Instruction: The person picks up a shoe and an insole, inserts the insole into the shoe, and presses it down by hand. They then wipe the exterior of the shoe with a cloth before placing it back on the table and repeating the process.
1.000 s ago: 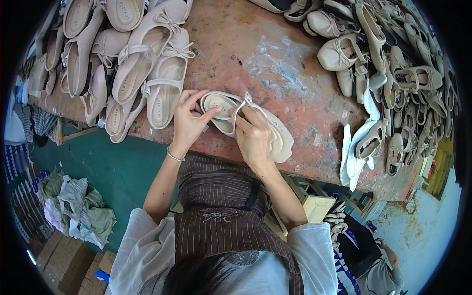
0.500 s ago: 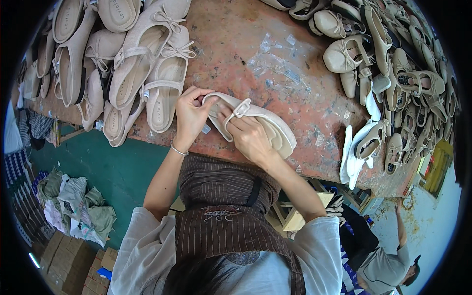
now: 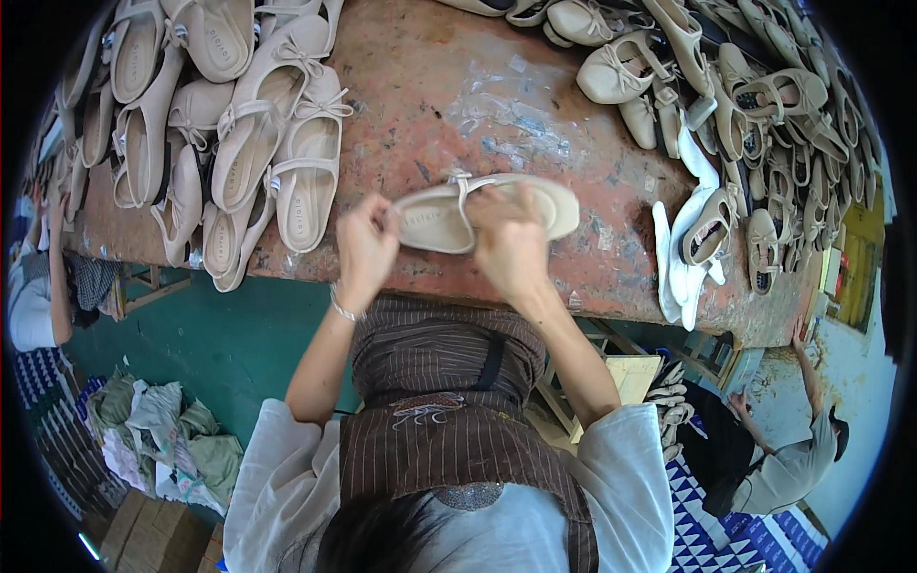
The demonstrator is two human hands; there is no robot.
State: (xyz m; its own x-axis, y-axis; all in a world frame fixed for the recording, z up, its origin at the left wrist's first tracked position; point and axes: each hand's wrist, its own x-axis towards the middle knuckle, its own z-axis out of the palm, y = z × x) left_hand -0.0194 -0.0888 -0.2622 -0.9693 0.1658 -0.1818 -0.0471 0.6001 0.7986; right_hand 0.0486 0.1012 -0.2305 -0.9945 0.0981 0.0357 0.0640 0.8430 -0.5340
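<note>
A beige strapped flat shoe (image 3: 432, 225) lies in front of me over the near part of the table, its heel to the left and its toe to the right. My left hand (image 3: 368, 246) is closed in a pinch at the heel rim. Blurred by motion, my right hand (image 3: 513, 250) is closed over the shoe's near side by the strap, its fingers reaching into the opening. The strap's small buckle or bow (image 3: 460, 178) shows at the far side. What the right fingertips touch is hidden.
Beige bow-trimmed shoes (image 3: 308, 143) are piled on the left of the worn red table (image 3: 401, 105). More shoes (image 3: 621, 69) crowd the right, beside white shoe-shaped forms (image 3: 676, 258). Clear plastic scraps (image 3: 516, 105) lie between. Another person (image 3: 788, 468) is at lower right.
The shoe has turned from a slant to nearly level, with more of its insole showing. Both hands moved with it; my right hand shifted slightly right. The view has shifted a little.
</note>
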